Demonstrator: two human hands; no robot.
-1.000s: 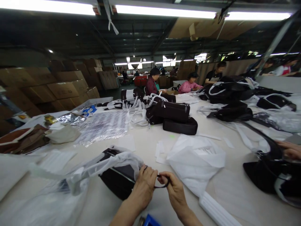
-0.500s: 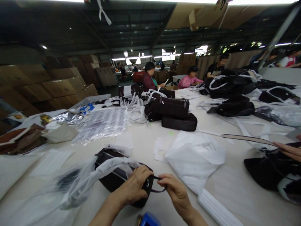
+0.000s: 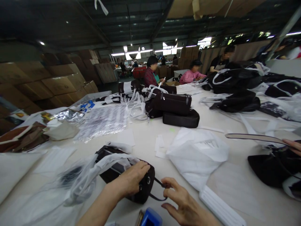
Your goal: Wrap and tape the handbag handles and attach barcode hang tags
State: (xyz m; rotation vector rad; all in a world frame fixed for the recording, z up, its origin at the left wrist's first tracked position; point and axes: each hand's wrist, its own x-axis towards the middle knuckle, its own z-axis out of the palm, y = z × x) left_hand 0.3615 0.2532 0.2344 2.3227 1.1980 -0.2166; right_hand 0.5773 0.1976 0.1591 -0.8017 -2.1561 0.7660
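Observation:
A dark brown handbag (image 3: 110, 158) lies tilted on the table in front of me, its handles wrapped in white paper (image 3: 107, 164). My left hand (image 3: 135, 177) grips the bag's near right end, thumb hidden against the side. From that end, beside a silver ring, a thin dark strap loop (image 3: 158, 198) sticks out to the right. My right hand (image 3: 180, 199) is at the loop's outer end, thumb and fingers apart, the index finger close to or touching the strap. A blue object (image 3: 151, 217), partly cut off, sits just below the bag.
White wrapping sheets (image 3: 197, 153) and a folded white strip (image 3: 221, 205) lie right of my hands. Finished-looking dark bags (image 3: 176, 105) are piled farther back. At the right edge another person's hand (image 3: 293, 146) holds a long strap (image 3: 256, 137) over a black bag (image 3: 265, 166). Cardboard boxes (image 3: 63, 83) stand left.
My right hand's fingers have spread from a pinch on the strap loop, and the hand sits slightly lower and right. My left hand has shifted slightly left on the bag. The view has moved slightly.

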